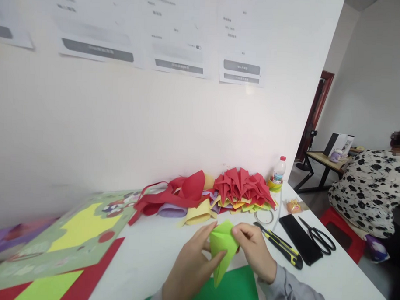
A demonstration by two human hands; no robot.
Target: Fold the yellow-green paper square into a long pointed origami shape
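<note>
A folded piece of bright green paper [221, 245] is held up over the table between both hands. My left hand [192, 263] grips its left side, with the thumb pressed across the front and the fingers behind. On the other side, my right hand [254, 248] pinches the upper right edge between thumb and fingers. The paper is creased into a pointed shape, with one narrow tip hanging down. Below it lies a dark green sheet [237, 289], partly covered by my left hand and forearm.
Folded red paper pieces [241, 184] are heaped against the wall, with loose coloured paper strips beside them. To the right lie a utility knife [282, 247], a black case [301, 239] and scissors [318, 237]. A bottle [278, 171] stands behind. A person [365, 191] sits further right.
</note>
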